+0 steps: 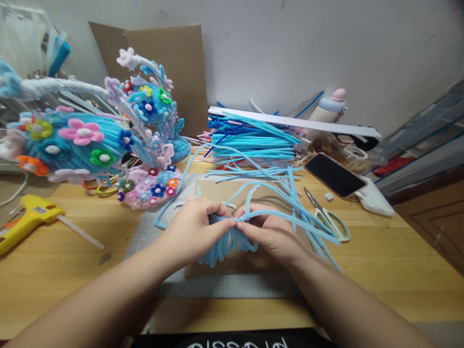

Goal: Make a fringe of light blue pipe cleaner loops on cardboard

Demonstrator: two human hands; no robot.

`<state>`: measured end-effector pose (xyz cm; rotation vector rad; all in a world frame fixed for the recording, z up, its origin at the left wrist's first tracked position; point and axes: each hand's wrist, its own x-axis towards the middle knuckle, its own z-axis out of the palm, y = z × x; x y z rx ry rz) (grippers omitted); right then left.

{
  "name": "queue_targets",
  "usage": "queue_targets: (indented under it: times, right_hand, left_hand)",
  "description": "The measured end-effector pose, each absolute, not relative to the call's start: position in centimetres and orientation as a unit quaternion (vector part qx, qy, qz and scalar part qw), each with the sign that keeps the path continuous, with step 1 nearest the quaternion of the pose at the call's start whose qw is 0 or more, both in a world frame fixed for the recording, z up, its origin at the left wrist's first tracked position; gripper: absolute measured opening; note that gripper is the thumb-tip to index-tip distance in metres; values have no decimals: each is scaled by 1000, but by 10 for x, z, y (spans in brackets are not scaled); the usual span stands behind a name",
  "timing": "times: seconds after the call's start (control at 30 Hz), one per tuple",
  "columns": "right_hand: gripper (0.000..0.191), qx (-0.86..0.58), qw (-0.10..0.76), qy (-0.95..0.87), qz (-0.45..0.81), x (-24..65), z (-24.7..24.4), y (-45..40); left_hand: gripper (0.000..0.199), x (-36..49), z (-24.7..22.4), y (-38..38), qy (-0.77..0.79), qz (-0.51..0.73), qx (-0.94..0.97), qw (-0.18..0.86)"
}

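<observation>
Both hands meet over a piece of brown cardboard (203,270) and pinch a light blue pipe-cleaner piece (226,246) with many loops hanging down. My left hand (197,227) grips its top edge between thumb and fingers. Close beside it, my right hand (270,229) pinches the same edge where a stem is twisted round. Long loose light blue stems (290,217) run from that spot to the right, across the cardboard and the table. The curled fingertips behind the piece are partly hidden.
Flower-covered pipe-cleaner ornaments (79,145) stand at the left, above a yellow glue gun (32,220). A stack of blue pipe cleaners (253,140) lies at the back. On the right are scissors (329,220), a phone (335,175) and a white packet (375,198).
</observation>
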<state>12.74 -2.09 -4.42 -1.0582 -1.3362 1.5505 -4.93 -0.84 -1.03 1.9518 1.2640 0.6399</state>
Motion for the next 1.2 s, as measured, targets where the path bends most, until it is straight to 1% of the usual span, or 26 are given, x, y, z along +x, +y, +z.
queue_targets:
  times: [0.17, 0.3, 0.47, 0.57, 0.7, 0.8, 0.93, 1.07, 1.2]
  right_hand:
    - [19, -444, 407, -537, 591, 127, -49, -22]
    - [19, -442, 407, -529, 599, 126, -50, -22]
    - [19, -431, 458, -504, 592, 130, -50, -16]
    - [15, -443, 455, -517, 574, 132, -52, -14]
    - [15, -425, 458, -481, 615, 130, -56, -14]
    - [15, -424, 455, -467, 629, 128, -57, -14]
    - [14, -436, 432, -518, 596, 128, -57, -14]
    - [17, -426, 462, -517, 581, 127, -56, -15]
    - [15, -439, 456, -543, 552, 124, -55, -17]
  left_hand:
    - [16, -48, -11, -9, 493, 245, 757, 351]
    - [16, -49, -11, -9, 494, 246, 758, 347]
    - [18, -51, -10, -7, 499, 244, 759, 339]
    - [17, -51, -10, -6, 495, 238, 764, 339]
    - [16, -50, -11, -6, 487, 247, 761, 351]
    - [13, -51, -11, -5, 477, 246, 775, 334]
    - [13, -51, -11, -6, 483, 254, 776, 318]
    - [12, -51, -12, -5, 489, 258, 765, 330]
    - [13, -51, -12, -4, 498, 257, 758, 332]
